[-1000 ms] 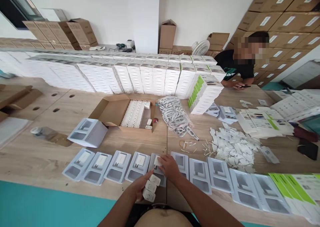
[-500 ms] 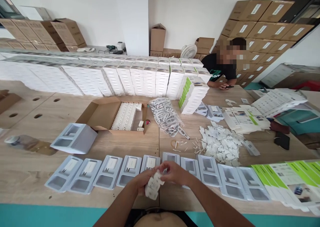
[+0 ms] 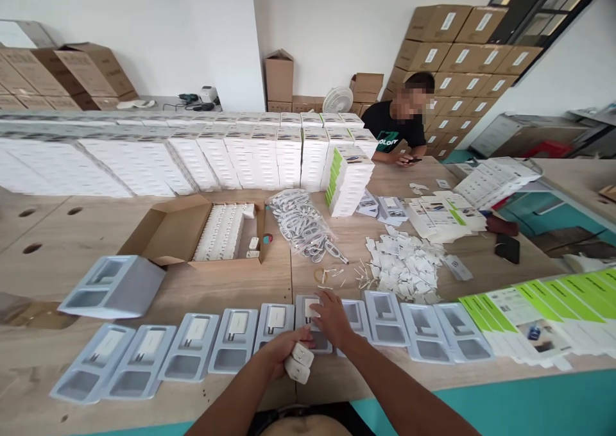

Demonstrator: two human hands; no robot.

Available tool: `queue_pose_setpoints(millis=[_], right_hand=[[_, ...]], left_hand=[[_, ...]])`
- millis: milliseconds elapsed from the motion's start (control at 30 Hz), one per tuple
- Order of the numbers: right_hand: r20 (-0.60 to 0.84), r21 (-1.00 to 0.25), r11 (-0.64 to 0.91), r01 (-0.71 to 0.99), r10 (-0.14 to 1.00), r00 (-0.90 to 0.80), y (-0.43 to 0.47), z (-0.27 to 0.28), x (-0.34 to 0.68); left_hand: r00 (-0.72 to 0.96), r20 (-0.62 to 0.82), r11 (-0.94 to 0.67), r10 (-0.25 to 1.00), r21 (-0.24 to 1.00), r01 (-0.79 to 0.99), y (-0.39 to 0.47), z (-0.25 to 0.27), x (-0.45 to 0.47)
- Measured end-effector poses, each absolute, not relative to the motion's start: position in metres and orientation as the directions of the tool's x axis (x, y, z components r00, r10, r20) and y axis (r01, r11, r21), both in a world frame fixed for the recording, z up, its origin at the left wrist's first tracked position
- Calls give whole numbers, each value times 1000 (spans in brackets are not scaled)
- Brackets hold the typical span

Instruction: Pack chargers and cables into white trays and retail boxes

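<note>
My left hand (image 3: 283,351) is closed around a small bunch of white plug chargers (image 3: 299,363), held low over the front of the table. My right hand (image 3: 333,319) reaches into a pale blue plastic tray (image 3: 321,341), its fingers on a white charger (image 3: 310,308) in the upper compartment. To the left, several like trays each have a charger in the upper compartment, such as this tray (image 3: 226,361). Right of my right hand, the trays, among them one tray (image 3: 386,324), show no charger. The fingers partly cover the charger they touch.
Further back are an open carton (image 3: 166,234) of chargers, a bag of grey cables (image 3: 301,221) and a heap of white pieces (image 3: 407,266). A tray stack (image 3: 113,288) sits left, printed boxes (image 3: 534,327) right. A co-worker (image 3: 397,125) leans behind the white box rows (image 3: 240,160).
My right hand has moved from the bunch in my left hand into the middle tray, where a charger now shows. Fewer chargers show in my left hand. The view has shifted right.
</note>
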State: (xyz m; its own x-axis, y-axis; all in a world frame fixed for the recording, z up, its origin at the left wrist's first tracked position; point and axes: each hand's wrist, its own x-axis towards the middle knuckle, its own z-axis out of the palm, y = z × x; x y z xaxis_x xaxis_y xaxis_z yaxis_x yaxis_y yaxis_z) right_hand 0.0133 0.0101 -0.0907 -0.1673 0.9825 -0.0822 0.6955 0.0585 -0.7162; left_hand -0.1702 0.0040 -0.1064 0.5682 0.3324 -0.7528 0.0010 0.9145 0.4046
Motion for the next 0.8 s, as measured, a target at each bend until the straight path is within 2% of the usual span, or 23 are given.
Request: queue_pose_setpoints(millis=[67,267,367,500,700,800], right_hand=[[-102,-749,37,662,980,-170,-3,-79,14],[-258,-873,-64,483,901,-348,-41,-55,38],[-263,-832,-94,547,935,-239,-39,-60,75],[-215,-726,-129,675,976,-45,-25,-79,123],[-123,-670,3,742,986,-115,-18,-103,125],[-89,-654,-8,757,994,-66,-23,-96,120]], left_hand=[[575,-757,922,312,386,9,5,-96,-168],[668,-686,924,288,382,-7,6,-74,-133],[667,-707,930,236,364,57,7,-75,-111],[575,-799,914,178,350,203,6,-83,-91],[528,-830,906,179,347,240,-1,-99,-78],[531,-823,907,201,361,215,-2,-97,-76]])
